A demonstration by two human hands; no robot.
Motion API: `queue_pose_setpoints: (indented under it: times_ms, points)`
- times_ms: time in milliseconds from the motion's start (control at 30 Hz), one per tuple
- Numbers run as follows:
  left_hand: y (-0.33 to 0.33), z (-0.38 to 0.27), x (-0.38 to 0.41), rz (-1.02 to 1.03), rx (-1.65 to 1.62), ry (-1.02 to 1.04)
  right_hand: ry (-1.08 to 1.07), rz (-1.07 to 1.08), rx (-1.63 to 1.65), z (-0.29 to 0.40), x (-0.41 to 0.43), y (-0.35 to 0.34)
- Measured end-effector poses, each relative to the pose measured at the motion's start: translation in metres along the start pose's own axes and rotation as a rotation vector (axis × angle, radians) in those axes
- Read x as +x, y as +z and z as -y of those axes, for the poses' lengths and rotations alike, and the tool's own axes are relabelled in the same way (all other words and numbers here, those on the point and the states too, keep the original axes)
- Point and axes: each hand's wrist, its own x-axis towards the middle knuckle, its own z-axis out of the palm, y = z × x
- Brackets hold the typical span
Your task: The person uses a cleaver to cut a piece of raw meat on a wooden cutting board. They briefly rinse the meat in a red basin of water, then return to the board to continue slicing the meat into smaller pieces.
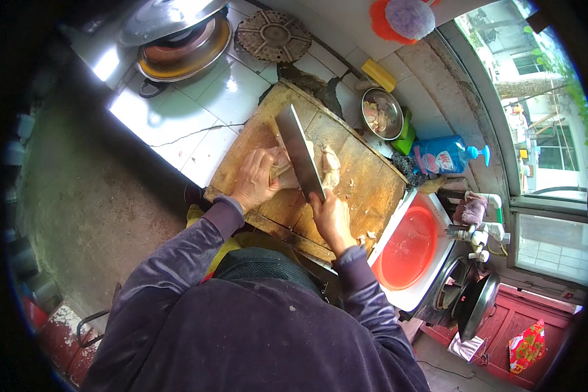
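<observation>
A thick wooden cutting board [367, 161] lies before me on the tiled counter. My right hand [332, 218] grips the handle of a broad-bladed cleaver [301, 152], its blade slanting across the board. On the left, my left hand [256, 179] holds down a piece of raw meat [286, 176], probably poultry, whose far end passes behind the blade. A smaller cut piece of meat [330, 164] rests just right of the cleaver. Small scraps [371, 234] are scattered towards the board's right side. Whether the cleaver's edge touches the meat is hidden.
Beyond the board stands a metal bowl [382, 113] with meat pieces, beside a blue pump bottle [441, 154]. Right of the board, a red basin [411, 245] sits in a white sink [436, 210]. A lidded pan [186, 54] occupies the far left counter.
</observation>
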Motion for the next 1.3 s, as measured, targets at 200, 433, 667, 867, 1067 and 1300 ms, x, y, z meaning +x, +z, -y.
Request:
queue_pose_setpoints:
  times_ms: [200,433,667,867,1067,1300]
  points:
    - [-0.001,-0.002,-0.003,0.063,0.024,-0.021,0.030,0.006,-0.124,-0.016,-0.036,0.015]
    - [0.001,-0.001,-0.001,0.056,0.015,0.046,-0.104,-0.110,-0.097,0.048,0.054,0.017]
    - [-0.001,-0.003,0.000,0.026,0.029,0.048,0.062,-0.120,-0.111,-0.040,0.026,-0.027]
    - [-0.001,0.001,0.000,0.057,0.013,0.064,-0.025,-0.142,0.066,-0.032,0.013,-0.024]
    - [-0.025,-0.023,-0.012,-0.065,-0.069,-0.031,-0.057,-0.193,0.242,-0.006,-0.001,-0.025]
    - [-0.028,-0.027,-0.026,-0.007,0.114,-0.151,-0.069,-0.158,0.032,0.016,-0.003,0.002]
